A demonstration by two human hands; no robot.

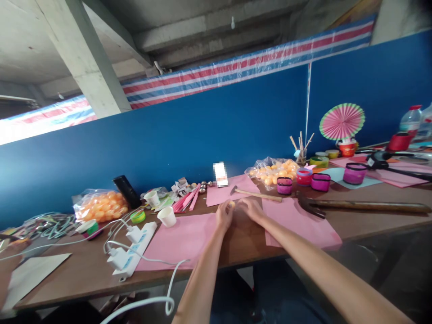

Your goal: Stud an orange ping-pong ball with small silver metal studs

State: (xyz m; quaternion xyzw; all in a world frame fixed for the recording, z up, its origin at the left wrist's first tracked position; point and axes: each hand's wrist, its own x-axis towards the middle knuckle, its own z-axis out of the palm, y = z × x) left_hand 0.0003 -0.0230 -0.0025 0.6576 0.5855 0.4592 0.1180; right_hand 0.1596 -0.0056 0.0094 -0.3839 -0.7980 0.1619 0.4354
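Note:
My left hand (pixel 224 217) is closed over the table, with a small shiny yellowish thing (pixel 231 204) showing at its fingertips. Its exact kind is too small to make out. Just to the right, my right hand (pixel 252 210) reaches in towards it, its fingers blurred. Behind my right hand lies a small hammer (pixel 259 194) with a wooden handle, partly on a pink sheet (pixel 245 185). Two more pink sheets flank my hands, the left sheet (pixel 182 240) and the right sheet (pixel 300 225).
A larger hammer (pixel 367 205) lies at the right, near purple tape-like rings (pixel 320 182). Bags of orange balls, the left bag (pixel 104 205) and the right bag (pixel 275 171), stand farther back. A white paper cup (pixel 167 217) and a power strip (pixel 138 249) with cables are at left.

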